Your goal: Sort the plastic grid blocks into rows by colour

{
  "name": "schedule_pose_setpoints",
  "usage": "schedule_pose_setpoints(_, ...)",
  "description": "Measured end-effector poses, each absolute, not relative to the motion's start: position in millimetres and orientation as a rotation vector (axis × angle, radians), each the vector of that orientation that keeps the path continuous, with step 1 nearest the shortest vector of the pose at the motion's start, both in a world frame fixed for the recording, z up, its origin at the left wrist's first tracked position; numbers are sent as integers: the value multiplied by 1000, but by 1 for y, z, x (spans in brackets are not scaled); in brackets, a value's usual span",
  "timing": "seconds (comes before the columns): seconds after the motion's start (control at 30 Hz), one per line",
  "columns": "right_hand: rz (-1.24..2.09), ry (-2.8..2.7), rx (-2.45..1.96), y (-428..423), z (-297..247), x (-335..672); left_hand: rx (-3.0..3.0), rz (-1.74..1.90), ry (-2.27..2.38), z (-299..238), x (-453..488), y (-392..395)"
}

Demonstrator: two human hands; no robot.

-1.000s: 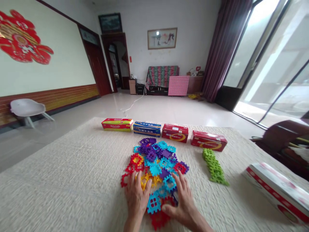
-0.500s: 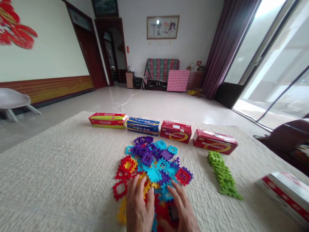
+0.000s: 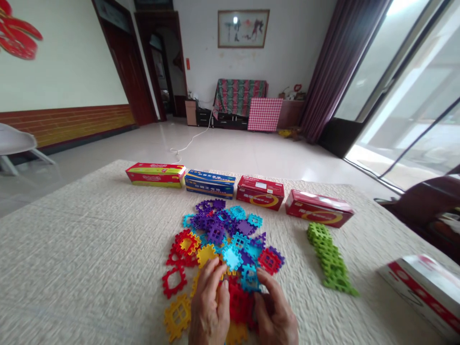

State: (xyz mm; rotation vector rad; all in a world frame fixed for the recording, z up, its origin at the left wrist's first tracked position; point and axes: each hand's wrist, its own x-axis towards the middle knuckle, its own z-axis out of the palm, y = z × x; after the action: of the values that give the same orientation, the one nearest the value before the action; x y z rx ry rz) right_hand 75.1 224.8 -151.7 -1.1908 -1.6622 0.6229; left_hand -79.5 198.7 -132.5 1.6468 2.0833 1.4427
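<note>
The interlocking plastic pieces (image 3: pixel 232 258) lie in a loose heap at the near middle of a cream textured cover (image 3: pixel 89 249), purple and light blue ones mostly farther off, red and yellow nearer. The left hand (image 3: pixel 209 306), loosely curled, rests over yellow and red pieces; the right hand (image 3: pixel 275 309) has its fingers bent toward the thumb beside red ones. I cannot tell whether either grips a piece, and together they hide much of the heap's near end. A yellow window-shaped piece (image 3: pixel 171 322) lies just left of the left hand.

Four boxes line the far side beyond the heap: a red-and-yellow box (image 3: pixel 155 176), a blue box (image 3: pixel 210 185), a red box (image 3: pixel 260 193) and a second red box (image 3: pixel 319 209). A green strip (image 3: pixel 328 258) of joined pieces lies to the right, well apart from the heap; farther right is a white-and-red box (image 3: pixel 420 292).

The blue box's front seems to read 小霸王电池. Both red ones carry pale characters above a yellow curve, too blurred to read surely, and the red-and-yellow one's lettering is likewise unclear.
</note>
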Motion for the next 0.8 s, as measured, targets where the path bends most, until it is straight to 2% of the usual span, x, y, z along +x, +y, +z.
schedule_pose_setpoints(0.3, 445, -1821, -1010, 269, -97, 62, 1627, 1507, 2063, -137, -60, 207)
schedule_pose_setpoints(0.53, 301, -1960, -1233, 329, -121, 80, 1824, 1380, 2036, -157, -73, 205)
schedule_pose_setpoints(0.67, 382, -1925, -1264, 320, -122, 81, 1872, 1434, 2097, -150, -74, 202)
schedule_pose_setpoints(0.8, 696, -1826, -1167, 302, -110, 81, 2000, 1445, 2125, -141, -72, 202)
